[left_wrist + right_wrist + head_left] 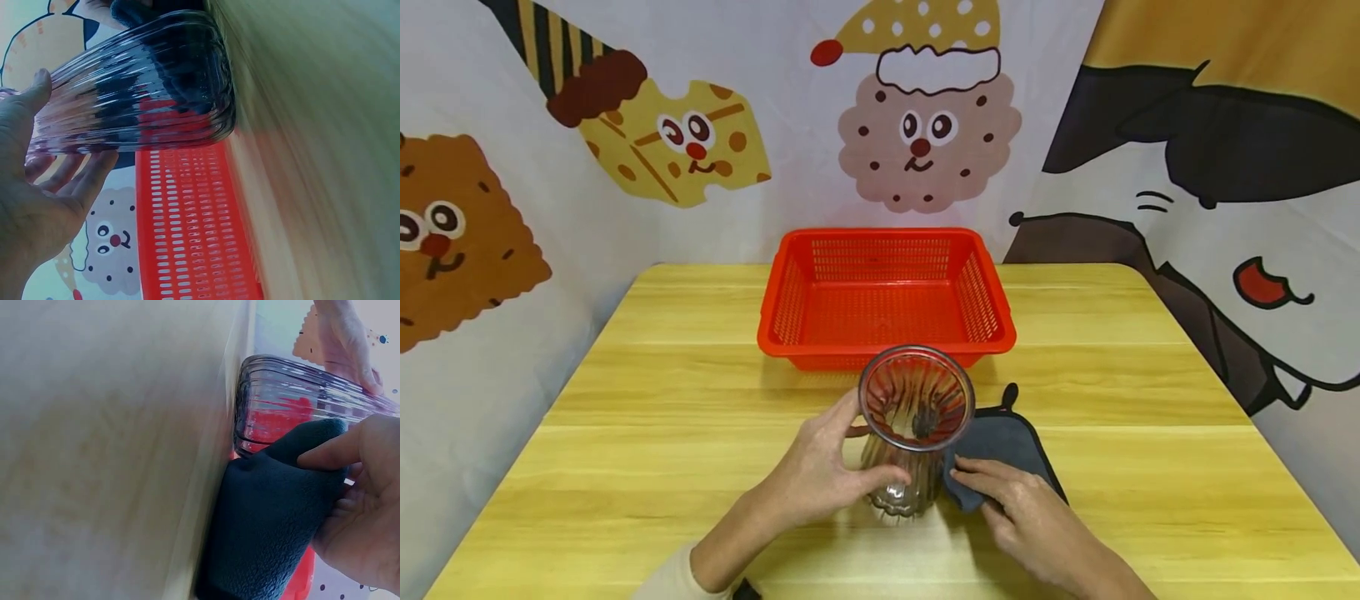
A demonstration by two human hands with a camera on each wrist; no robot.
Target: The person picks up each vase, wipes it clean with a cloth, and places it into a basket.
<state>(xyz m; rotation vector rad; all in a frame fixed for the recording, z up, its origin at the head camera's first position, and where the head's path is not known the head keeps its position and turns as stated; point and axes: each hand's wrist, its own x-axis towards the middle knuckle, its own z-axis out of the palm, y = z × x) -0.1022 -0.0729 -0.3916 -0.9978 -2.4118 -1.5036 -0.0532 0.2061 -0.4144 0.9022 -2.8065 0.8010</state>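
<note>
A clear ribbed glass vase [904,479] with a flared rim stands upright on the table, in front of the basket. My left hand [827,467] grips it from the left, thumb across the near side and fingers round the back. Just right of the vase, my right hand [1022,508] pinches the near left part of a dark grey-blue cloth [1007,442] with a black edge and a loop. In the right wrist view the pinched cloth [269,512] is folded up close beside the glass; whether they touch I cannot tell.
A red plastic basket [883,354] with slotted walls stands at the back middle of the wooden table [647,417], right behind the vase. Behind the table hangs a backdrop [805,108] printed with cartoon figures.
</note>
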